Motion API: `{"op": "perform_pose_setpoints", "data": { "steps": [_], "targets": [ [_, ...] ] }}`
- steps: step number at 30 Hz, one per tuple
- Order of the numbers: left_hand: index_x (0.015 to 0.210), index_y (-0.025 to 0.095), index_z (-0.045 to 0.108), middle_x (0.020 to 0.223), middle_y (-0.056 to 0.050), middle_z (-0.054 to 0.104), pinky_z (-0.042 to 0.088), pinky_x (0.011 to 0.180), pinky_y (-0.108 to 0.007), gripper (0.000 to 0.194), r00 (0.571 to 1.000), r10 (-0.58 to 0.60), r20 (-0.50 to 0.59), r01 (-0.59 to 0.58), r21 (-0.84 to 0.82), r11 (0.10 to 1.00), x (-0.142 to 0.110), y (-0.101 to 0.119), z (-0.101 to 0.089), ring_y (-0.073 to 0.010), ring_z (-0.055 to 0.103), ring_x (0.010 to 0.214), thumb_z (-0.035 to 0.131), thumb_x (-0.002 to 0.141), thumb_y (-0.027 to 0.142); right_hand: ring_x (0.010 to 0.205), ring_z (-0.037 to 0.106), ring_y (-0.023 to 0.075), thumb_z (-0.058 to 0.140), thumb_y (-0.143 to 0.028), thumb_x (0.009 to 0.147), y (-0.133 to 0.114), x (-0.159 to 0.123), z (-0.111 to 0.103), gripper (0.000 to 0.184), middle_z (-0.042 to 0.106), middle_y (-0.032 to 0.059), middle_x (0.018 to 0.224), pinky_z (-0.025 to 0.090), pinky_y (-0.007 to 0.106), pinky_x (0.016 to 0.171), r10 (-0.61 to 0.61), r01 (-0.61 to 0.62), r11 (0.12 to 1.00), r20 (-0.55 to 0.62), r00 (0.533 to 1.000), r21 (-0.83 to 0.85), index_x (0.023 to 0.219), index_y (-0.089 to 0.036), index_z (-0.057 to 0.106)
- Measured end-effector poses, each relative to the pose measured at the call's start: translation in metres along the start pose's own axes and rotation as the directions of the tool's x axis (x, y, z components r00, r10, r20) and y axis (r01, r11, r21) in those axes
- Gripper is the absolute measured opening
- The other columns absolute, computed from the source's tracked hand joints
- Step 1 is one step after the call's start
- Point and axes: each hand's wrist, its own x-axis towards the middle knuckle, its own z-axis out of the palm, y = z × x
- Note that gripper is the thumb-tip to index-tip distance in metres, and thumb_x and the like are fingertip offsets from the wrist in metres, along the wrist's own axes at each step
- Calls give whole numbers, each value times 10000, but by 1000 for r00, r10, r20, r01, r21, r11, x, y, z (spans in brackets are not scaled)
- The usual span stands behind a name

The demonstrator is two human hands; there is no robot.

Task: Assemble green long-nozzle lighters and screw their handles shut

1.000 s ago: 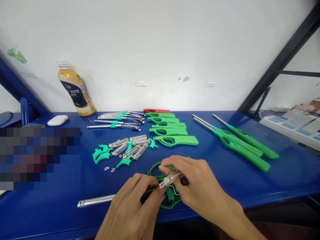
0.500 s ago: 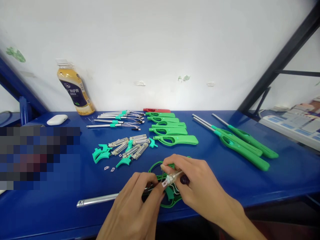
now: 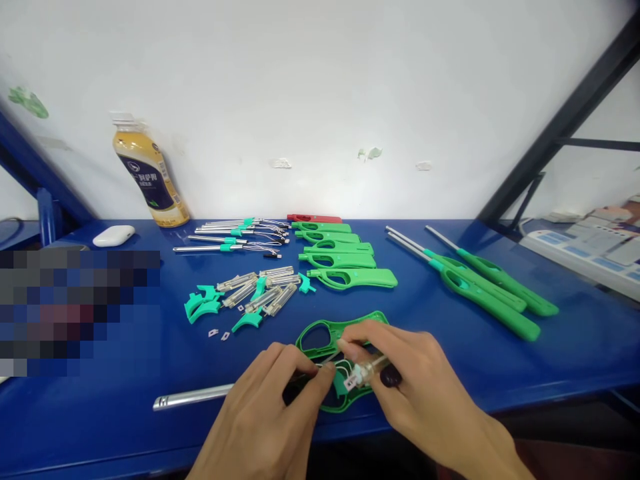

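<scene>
On the desk (image 3: 100, 430), an open green shell (image 3: 341, 329) lies beneath the right hand (image 3: 427, 393), which grips a clear cartridge (image 3: 373, 369); the left hand (image 3: 265, 410) covers a metal tube's (image 3: 195, 396) end, hold hidden. Seating wires (image 3: 345, 364) seems underway, calling for careful placement next.

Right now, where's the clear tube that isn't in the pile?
Head view, near the front of the blue table, just right of centre: the clear tube is in the right hand, over the nearer green shell half.

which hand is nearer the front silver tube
Left. The left hand is right at the tube, hiding its right-hand part; the right hand is farther off to the right, holding a clear tank.
</scene>
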Motion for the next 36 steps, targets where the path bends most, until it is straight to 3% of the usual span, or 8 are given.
{"op": "perform_pose_setpoints", "data": {
  "steps": [7, 12, 18, 23, 30, 36],
  "targets": [
    [1360, 133, 637, 1058, -105, 661, 604, 779, -390, 332, 1000, 26, 1, -26, 20, 999, 4, 5, -3, -229, 617, 926, 552, 1042, 94, 714, 721, 81, 509, -20, 900, 1, -1, 0, 354, 785, -109, 937, 454, 207, 659, -60, 60, 998, -13, 998, -27, 1109, -290, 603],
    [1344, 131, 645, 1053, -97, 668, 610, 795, -379, 296, 998, 53, -24, -53, 11, 999, 6, 7, -4, -229, 611, 931, 538, 1069, 143, 747, 752, 86, 541, -42, 917, 0, -1, 0, 320, 795, -118, 924, 454, 200, 658, -100, 98, 994, -48, 994, -50, 1104, -291, 612],
    [1361, 212, 634, 1055, -62, 693, 585, 813, -372, 289, 997, -15, -75, 10, -63, 998, 5, 5, -3, -215, 623, 924, 577, 1078, 207, 775, 767, 93, 551, -72, 945, -1, -3, 0, 289, 805, -111, 943, 447, 219, 661, -95, 92, 994, -51, 994, -63, 1110, -299, 623],
    [1281, 227, 640, 1162, -71, 699, 561, 890, -411, 256, 992, -73, -100, 70, -29, 997, 4, 5, -6, -243, 638, 1055, 679, 1028, 214, 787, 771, 97, 547, -82, 942, 0, -3, -1, 283, 809, -96, 960, 429, 244, 643, -79, 76, 993, -34, 996, -85, 1104, -296, 636],
    [1300, 225, 644, 1131, -52, 686, 556, 886, -375, 301, 994, -68, -81, 65, -37, 997, 2, -3, -11, -206, 609, 1039, 582, 1045, 77, 823, 778, 124, 562, -94, 967, 4, -5, 0, 269, 817, -70, 1001, 436, 249, 664, -79, 77, 994, -27, 996, -72, 1133, -295, 631],
    [1276, 226, 642, 1108, -40, 683, 564, 846, -378, 267, 996, -71, -45, 71, -7, 997, 3, -6, -12, -207, 606, 1013, 583, 1050, 97, 835, 777, 106, 576, -106, 987, 3, -6, 0, 253, 809, -96, 1010, 426, 245, 662, -86, 84, 994, -29, 996, -64, 1137, -307, 612]
  ]
}}
